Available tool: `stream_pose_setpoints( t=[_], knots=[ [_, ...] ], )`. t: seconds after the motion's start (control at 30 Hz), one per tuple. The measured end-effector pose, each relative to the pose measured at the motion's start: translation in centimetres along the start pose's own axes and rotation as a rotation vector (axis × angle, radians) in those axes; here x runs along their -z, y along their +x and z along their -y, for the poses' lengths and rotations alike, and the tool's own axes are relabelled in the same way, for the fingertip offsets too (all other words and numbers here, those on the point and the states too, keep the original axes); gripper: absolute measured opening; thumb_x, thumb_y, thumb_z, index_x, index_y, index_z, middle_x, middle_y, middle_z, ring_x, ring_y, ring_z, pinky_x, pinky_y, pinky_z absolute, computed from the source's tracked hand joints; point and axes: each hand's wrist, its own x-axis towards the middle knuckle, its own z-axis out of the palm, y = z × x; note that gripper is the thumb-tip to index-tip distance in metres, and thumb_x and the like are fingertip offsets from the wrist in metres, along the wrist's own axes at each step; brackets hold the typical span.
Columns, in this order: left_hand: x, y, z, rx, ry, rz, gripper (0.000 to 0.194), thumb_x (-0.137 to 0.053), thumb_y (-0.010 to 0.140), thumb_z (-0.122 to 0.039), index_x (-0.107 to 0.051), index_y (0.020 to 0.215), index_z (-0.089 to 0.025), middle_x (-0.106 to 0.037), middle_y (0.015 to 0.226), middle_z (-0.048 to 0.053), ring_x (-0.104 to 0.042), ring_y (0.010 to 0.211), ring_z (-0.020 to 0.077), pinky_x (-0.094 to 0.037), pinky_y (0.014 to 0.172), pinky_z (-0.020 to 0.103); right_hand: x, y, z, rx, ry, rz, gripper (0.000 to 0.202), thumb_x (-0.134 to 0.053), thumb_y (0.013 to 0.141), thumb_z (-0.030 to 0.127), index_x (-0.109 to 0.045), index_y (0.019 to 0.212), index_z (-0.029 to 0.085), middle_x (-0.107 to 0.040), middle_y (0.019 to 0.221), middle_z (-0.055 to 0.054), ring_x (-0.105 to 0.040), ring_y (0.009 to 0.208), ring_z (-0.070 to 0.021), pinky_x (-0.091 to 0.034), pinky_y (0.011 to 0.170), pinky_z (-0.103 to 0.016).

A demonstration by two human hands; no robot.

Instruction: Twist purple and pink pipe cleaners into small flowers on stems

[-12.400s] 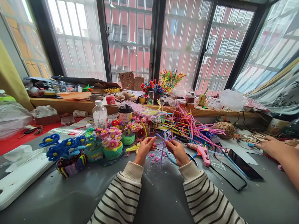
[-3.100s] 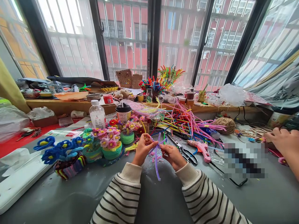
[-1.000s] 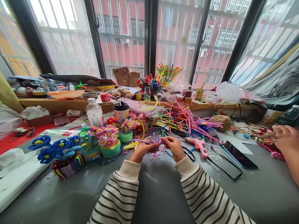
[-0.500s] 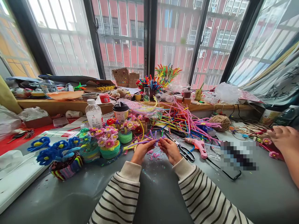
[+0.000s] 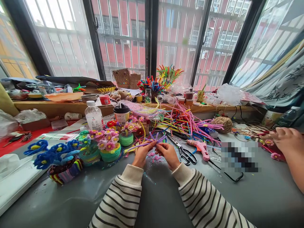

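Observation:
Purple pipe cleaners (image 5: 155, 138), bent into several loops or spokes, are pinched between my two hands above the grey table (image 5: 159, 196). My left hand (image 5: 142, 153) grips them from the left, thumb and fingertips closed. From the right, my right hand (image 5: 169, 154) pinches the same piece, its fingertips close to the left ones. The exact hold is partly hidden by the fingers. Small pink fuzzy scraps (image 5: 154, 157) and glitter lie just beneath. Black-handled scissors (image 5: 186, 153) rest right of my right hand, beside a pink glue gun (image 5: 200, 148).
Pots of fuzzy flowers, blue (image 5: 51, 152) and pink (image 5: 109, 142), stand at left near a plastic bottle (image 5: 94, 115) and a lidded cup (image 5: 121, 113). Loose pipe cleaners (image 5: 190, 122) pile up behind, with a twine ball (image 5: 222, 124). Another person's hand (image 5: 285, 139) is at far right.
My right hand has moved slightly left, bringing its fingertips closer to my left hand at the purple pipe cleaners. The whole view has shifted a little.

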Motion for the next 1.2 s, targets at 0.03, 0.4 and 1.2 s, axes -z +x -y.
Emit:
stream_pose_setpoints(
  t=[0.03, 0.4, 1.2],
  knots=[
    [0.0, 0.1, 0.1, 0.004, -0.007, 0.002, 0.019, -0.068, 0.049, -0.028, -0.061, 0.06, -0.014, -0.057, 0.06, -0.002, -0.05, 0.06, 0.0076, -0.038, 0.06, 0.018, -0.1, 0.0, -0.1, -0.049, 0.05, -0.001, 0.025, -0.065, 0.051, 0.035, -0.058, 0.062, 0.014, -0.056, 0.053, 0.002, -0.051, 0.046, -0.008, -0.035, 0.043, -0.019],
    [0.0, 0.0, 0.1, 0.074, -0.027, 0.003, 0.023, -0.067, 0.049, -0.029, -0.059, 0.064, -0.014, -0.058, 0.06, -0.002, -0.052, 0.058, 0.0077, -0.041, 0.06, 0.019, 0.5, 0.2, 0.7, 0.068, -0.024, -0.113, 0.033, -0.065, 0.051, 0.038, -0.056, 0.072, 0.015, -0.056, 0.063, 0.001, -0.05, 0.05, -0.0078, -0.037, 0.044, -0.018],
    [-0.1, -0.3, -0.1, 0.169, 0.143, 0.192, 0.024, -0.067, 0.049, -0.03, -0.059, 0.064, -0.014, -0.059, 0.058, 0.001, -0.055, 0.058, 0.0104, -0.042, 0.06, 0.022, 3.1, 1.3, 1.1, 0.143, -0.231, 0.054, 0.025, -0.063, 0.055, 0.037, -0.059, 0.062, 0.013, -0.05, 0.051, 0.003, -0.042, 0.046, -0.0062, -0.035, 0.047, -0.02]
  ],
)
